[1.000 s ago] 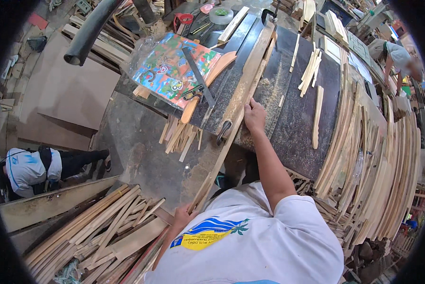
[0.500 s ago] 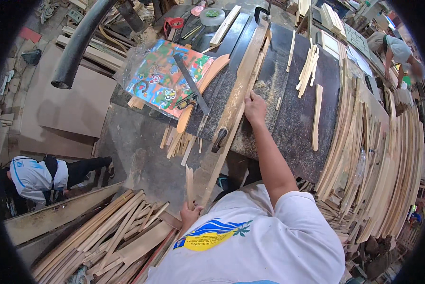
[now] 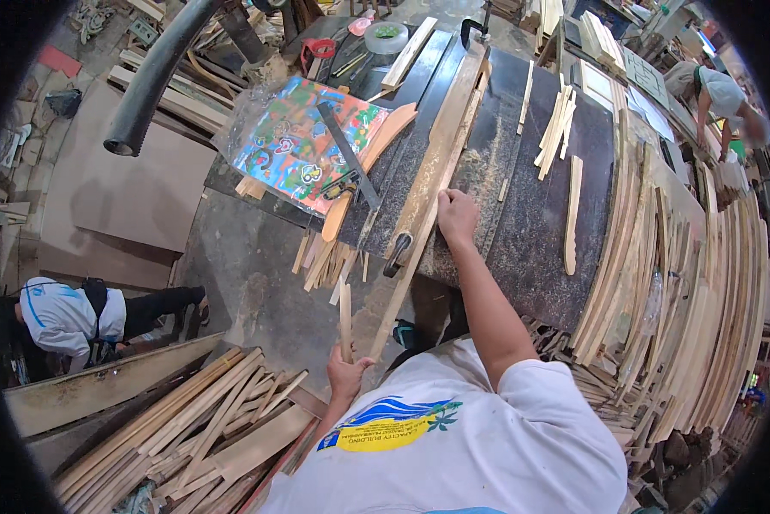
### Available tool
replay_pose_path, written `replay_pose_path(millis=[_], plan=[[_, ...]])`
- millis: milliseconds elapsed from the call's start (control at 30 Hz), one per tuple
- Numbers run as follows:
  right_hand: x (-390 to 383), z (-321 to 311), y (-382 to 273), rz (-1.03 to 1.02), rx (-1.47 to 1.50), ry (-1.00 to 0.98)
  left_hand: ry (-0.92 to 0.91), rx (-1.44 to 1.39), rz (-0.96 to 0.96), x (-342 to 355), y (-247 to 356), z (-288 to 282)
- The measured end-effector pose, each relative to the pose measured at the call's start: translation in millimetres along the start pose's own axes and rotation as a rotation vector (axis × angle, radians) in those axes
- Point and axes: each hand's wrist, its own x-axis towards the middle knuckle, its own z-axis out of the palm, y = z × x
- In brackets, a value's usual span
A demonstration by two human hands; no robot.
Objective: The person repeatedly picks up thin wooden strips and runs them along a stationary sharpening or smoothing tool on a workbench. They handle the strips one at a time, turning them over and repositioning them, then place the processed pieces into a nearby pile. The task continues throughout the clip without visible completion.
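My left hand [image 3: 345, 377], low in the middle, is closed round the lower end of a short pale wooden strip [image 3: 345, 319] that points away from me. Its thumb lies by the near end of a long wooden board [image 3: 395, 313], which runs up the dark worktable [image 3: 535, 223]. My right hand [image 3: 458, 216] rests against the board's right edge, fingers curled; whether anything small is inside them is hidden. A black clamp [image 3: 397, 254] grips the board's near part, and another clamp [image 3: 472, 30] its far end. Sawdust lies beside the right hand.
Left of the board lie a colourful plastic-wrapped sheet [image 3: 286, 141], a metal square [image 3: 347, 150] and a clear tape roll [image 3: 386, 37]. Loose sticks [image 3: 558, 124] and a wavy-edged piece [image 3: 574, 214] sit at right. Timber stacks [image 3: 702, 317] flank me. A person [image 3: 68, 313] bends over at left.
My right hand has slid a little toward me along the board's edge. My left hand has shifted slightly away from me, and its strip stands a bit higher in view.
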Motion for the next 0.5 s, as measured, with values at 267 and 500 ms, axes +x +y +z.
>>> replay_pose_path(millis=[267, 500], plan=[[32.6, -7.9, -8.5, 0.065, 0.035, 0.024, 0.012, 0.1, 0.037, 26.3, 27.8, 14.2], [81.6, -5.7, -9.6, 0.094, -0.027, 0.039, 0.045, 0.191, 0.089, 56.1, 74.2, 34.8]])
